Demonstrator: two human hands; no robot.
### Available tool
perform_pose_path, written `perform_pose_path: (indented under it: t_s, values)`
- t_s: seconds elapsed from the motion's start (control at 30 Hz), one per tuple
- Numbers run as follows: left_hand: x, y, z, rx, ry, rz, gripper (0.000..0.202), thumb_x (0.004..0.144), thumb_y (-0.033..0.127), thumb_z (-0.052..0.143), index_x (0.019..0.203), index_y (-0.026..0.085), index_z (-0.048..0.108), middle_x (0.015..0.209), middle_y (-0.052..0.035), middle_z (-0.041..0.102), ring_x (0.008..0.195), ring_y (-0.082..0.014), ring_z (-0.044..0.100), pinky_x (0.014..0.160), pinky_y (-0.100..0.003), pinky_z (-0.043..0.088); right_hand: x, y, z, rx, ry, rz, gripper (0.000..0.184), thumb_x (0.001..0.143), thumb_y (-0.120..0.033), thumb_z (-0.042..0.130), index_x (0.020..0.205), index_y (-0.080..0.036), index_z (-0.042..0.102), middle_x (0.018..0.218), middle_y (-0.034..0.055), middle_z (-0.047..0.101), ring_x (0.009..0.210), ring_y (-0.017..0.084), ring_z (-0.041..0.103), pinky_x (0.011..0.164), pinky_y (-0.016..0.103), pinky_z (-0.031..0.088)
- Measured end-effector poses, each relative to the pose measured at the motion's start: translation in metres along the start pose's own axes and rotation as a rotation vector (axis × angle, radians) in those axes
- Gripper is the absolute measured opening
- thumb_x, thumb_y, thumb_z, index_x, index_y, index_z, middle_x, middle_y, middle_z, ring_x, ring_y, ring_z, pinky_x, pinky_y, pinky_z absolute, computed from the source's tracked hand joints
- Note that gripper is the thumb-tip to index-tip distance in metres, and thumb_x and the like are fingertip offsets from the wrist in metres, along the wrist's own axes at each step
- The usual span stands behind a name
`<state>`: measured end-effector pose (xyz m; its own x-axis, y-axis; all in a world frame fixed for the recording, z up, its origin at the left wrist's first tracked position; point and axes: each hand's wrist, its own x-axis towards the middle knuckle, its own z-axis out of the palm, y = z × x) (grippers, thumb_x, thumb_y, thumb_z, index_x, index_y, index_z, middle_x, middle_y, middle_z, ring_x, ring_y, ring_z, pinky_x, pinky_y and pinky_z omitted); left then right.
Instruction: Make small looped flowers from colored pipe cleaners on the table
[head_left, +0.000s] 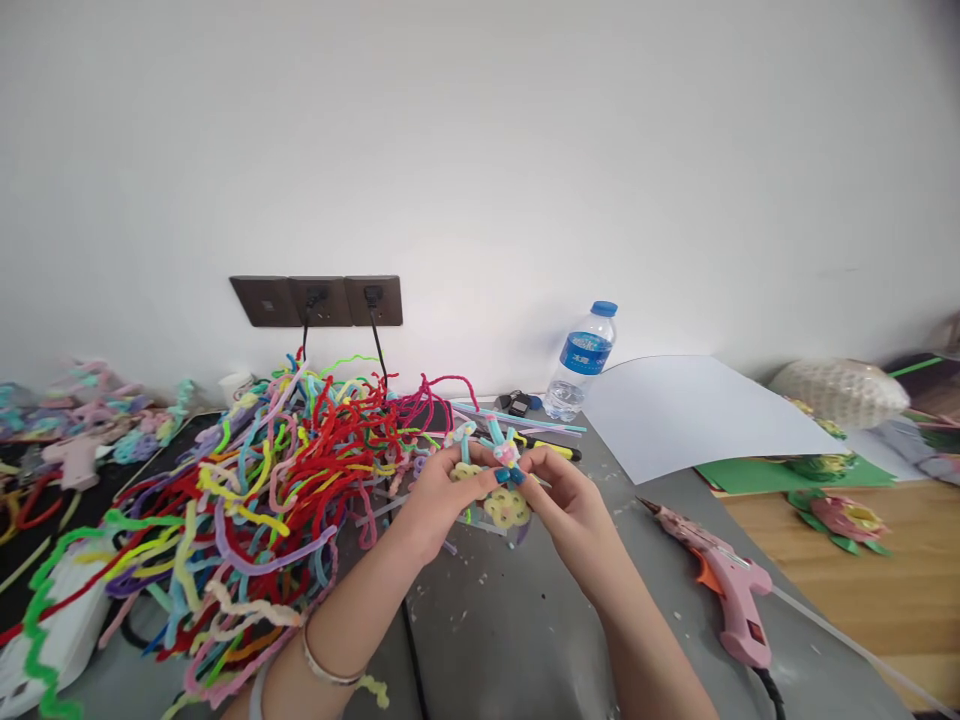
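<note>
My left hand (442, 495) and my right hand (564, 500) meet above the grey table (525, 620), both pinched on a small pipe-cleaner figure (501, 478) with pale yellow loops, a pink middle and light blue stems sticking up. The left thumb, with a blue nail, presses on its centre. A bracelet sits on my left wrist. Right beside my left hand lies a big tangled heap of coloured pipe cleaners (255, 500).
A pink glue gun (724, 585) lies on the table to the right, its cord running off the near edge. A water bottle (585, 362) stands by the wall, next to white paper (690, 410) and green sheets. Wall sockets (319, 300) hold plugged cables. Paper flowers lie far right.
</note>
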<state>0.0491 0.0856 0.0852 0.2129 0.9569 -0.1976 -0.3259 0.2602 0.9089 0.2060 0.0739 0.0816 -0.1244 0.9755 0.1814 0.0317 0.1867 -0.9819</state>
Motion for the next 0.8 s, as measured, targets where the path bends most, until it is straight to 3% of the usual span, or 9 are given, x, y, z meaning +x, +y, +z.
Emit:
perform_pose_path:
  t_s: [0.17, 0.33, 0.5, 0.63, 0.7, 0.8]
  values:
    - [0.001, -0.003, -0.005, -0.003, 0.052, 0.003, 0.041, 0.056, 0.032, 0.091, 0.086, 0.015, 0.069, 0.078, -0.0003, 0.068, 0.069, -0.0126, 0.062, 0.064, -0.023, 0.049, -0.005, 0.003, 0.001, 0.032, -0.056, 0.061, 0.030, 0.090, -0.049, 0.061, 0.089, -0.020, 0.060, 0.083, 0.0014, 0.055, 0.065, 0.013, 0.047, 0.052, 0.023, 0.039]
    - [0.003, 0.000, -0.007, -0.044, 0.205, 0.028, 0.046, 0.052, 0.037, 0.091, 0.083, 0.017, 0.065, 0.066, 0.0029, 0.063, 0.055, -0.0100, 0.056, 0.050, -0.020, 0.043, -0.010, 0.005, -0.001, 0.094, -0.122, 0.091, 0.032, 0.086, -0.046, 0.067, 0.106, -0.021, 0.062, 0.102, 0.0063, 0.064, 0.077, 0.017, 0.061, 0.064, 0.027, 0.051]
    - [0.001, 0.012, -0.009, -0.208, 0.312, 0.120, 0.051, 0.042, 0.033, 0.095, 0.079, 0.016, 0.065, 0.064, 0.0029, 0.064, 0.055, -0.0096, 0.058, 0.049, -0.019, 0.046, -0.015, 0.006, -0.008, -0.059, -0.113, 0.199, 0.031, 0.083, -0.048, 0.065, 0.095, -0.019, 0.069, 0.071, 0.0030, 0.066, 0.068, 0.020, 0.066, 0.067, 0.031, 0.052]
    - [-0.011, 0.036, -0.002, -0.225, 0.372, 0.208, 0.048, 0.040, 0.030, 0.096, 0.076, 0.015, 0.068, 0.064, 0.0019, 0.067, 0.057, -0.0107, 0.061, 0.053, -0.021, 0.051, -0.016, 0.016, -0.024, -0.151, -0.011, 0.266, 0.038, 0.078, -0.050, 0.064, 0.097, -0.018, 0.071, 0.078, 0.0065, 0.072, 0.064, 0.021, 0.068, 0.066, 0.034, 0.053]
    - [-0.025, 0.055, -0.006, -0.194, 0.427, 0.328, 0.045, 0.040, 0.027, 0.096, 0.074, 0.017, 0.068, 0.064, 0.0028, 0.067, 0.056, -0.0108, 0.061, 0.052, -0.022, 0.052, -0.016, 0.028, -0.036, -0.230, 0.083, 0.298, 0.042, 0.073, -0.050, 0.064, 0.101, -0.018, 0.069, 0.082, 0.0076, 0.074, 0.061, 0.022, 0.068, 0.064, 0.036, 0.053]
    - [-0.071, 0.085, -0.045, -0.078, 0.546, 0.568, 0.038, 0.046, 0.029, 0.095, 0.073, 0.023, 0.068, 0.067, 0.0033, 0.069, 0.061, -0.0141, 0.065, 0.056, -0.026, 0.056, -0.017, 0.048, -0.057, -0.379, 0.209, 0.275, 0.041, 0.069, -0.047, 0.063, 0.100, -0.020, 0.068, 0.073, 0.0055, 0.073, 0.058, 0.023, 0.066, 0.061, 0.036, 0.051]
